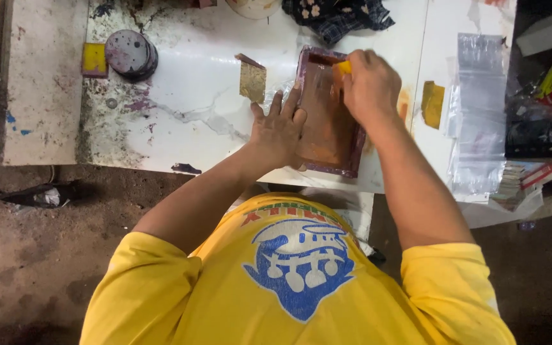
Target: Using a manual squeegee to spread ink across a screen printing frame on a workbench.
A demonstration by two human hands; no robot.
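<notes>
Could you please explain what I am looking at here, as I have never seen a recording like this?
There is no machine: a person in a yellow shirt works with bare hands. The single picture comes from a camera looking straight down over them. The left hand lies flat on the edge of a shallow rectangular tray with a purple rim and brownish inside, on a stained white table. The right hand presses a small yellow piece into the tray's far corner. Nearby lie a stack of grey discs, a gold-brown square sheet, clear plastic bags and a dark patterned cloth.
</notes>
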